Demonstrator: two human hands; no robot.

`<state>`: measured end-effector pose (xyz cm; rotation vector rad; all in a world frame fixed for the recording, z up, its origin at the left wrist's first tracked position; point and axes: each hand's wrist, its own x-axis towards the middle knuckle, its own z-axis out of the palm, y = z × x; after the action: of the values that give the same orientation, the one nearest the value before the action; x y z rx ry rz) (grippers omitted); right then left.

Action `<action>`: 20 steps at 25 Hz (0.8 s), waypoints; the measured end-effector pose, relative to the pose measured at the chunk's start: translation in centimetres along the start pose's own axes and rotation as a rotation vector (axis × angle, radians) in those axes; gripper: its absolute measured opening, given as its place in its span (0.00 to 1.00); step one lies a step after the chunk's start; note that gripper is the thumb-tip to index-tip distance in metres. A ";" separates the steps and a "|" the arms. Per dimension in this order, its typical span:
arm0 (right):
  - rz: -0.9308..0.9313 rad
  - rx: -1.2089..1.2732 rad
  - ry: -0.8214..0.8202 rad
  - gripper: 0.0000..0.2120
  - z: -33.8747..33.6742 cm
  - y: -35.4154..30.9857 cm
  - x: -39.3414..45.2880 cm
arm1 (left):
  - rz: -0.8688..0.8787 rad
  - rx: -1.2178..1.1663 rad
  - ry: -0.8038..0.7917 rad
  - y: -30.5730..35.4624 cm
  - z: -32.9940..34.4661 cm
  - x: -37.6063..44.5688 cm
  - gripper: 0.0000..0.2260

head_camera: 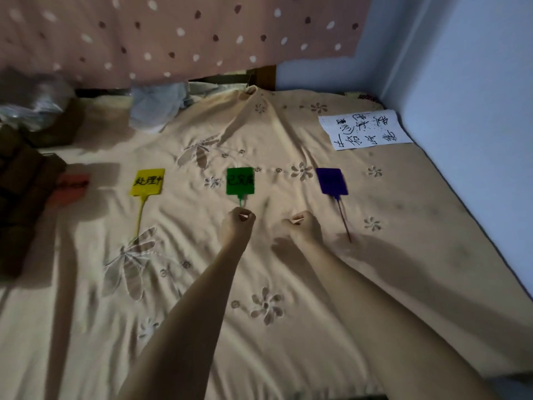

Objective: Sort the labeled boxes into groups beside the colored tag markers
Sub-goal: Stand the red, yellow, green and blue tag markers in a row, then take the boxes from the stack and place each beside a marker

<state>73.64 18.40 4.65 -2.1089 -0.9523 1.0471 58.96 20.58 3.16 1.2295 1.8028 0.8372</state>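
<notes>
Four colored tag markers lie in a row on the beige bedsheet (288, 255): a red tag (72, 186) at the left, a yellow tag (147, 181), a green tag (240, 181) and a purple tag (331, 181). My left hand (238, 222) is a closed fist just below the green tag, right at the end of its tail; whether it pinches the tail is unclear. My right hand (302, 226) is also a fist, resting between the green and purple tags. Dark brown boxes (20, 203) are stacked at the left edge, beside the red tag.
A white paper with handwritten characters (366, 129) lies at the back right near the blue wall (461, 111). Crumpled cloth and plastic bags (155, 105) sit at the back left under a polka-dot curtain (173, 36).
</notes>
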 end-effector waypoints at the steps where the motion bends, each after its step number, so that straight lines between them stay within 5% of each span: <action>1: 0.004 0.013 -0.018 0.15 1.2 -0.4 -1.7 | 0.013 0.019 0.010 -0.7 -2.2 -0.5 0.08; 8: -0.098 0.066 -0.064 0.15 8.6 -2.9 -10.9 | 0.017 0.067 0.029 -4.7 -13.9 -2.5 0.12; 15: -0.162 0.059 -0.186 0.23 12.1 -5.3 -13.8 | -0.093 0.057 0.099 -6.8 -19.8 -3.9 0.26; 20: -0.227 -0.036 -0.261 0.27 13.8 -7.1 -14.6 | -0.129 0.121 0.152 -7.9 -23.0 -4.2 0.28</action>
<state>53.46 13.35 8.89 -1.8669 -1.3107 1.2115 36.35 12.09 8.41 1.1365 2.0583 0.7754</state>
